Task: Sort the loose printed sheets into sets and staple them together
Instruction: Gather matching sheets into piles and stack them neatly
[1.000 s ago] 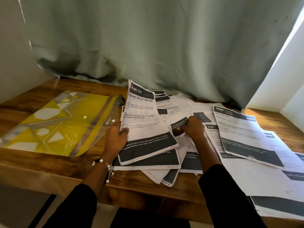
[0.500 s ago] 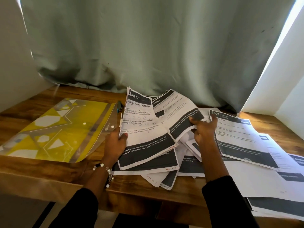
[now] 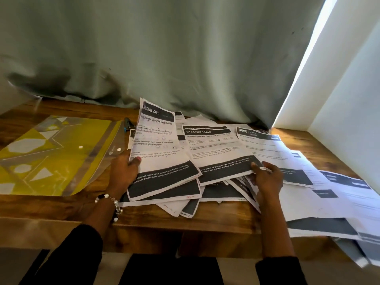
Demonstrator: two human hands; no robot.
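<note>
"DRESSING TABLE" heading on middle sheet [image 3: 216, 149]; "3800" on right sheet [image 3: 265, 149]

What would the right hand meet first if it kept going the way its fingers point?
The right hand points up and left, pinching the near edge of a Dressing Table sheet. Going on, it would likely slide under that sheet into the loose sheets beneath; depth is unclear.

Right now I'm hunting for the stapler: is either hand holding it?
No: the left hand grips a printed sheet and the right hand pinches another sheet.
</note>
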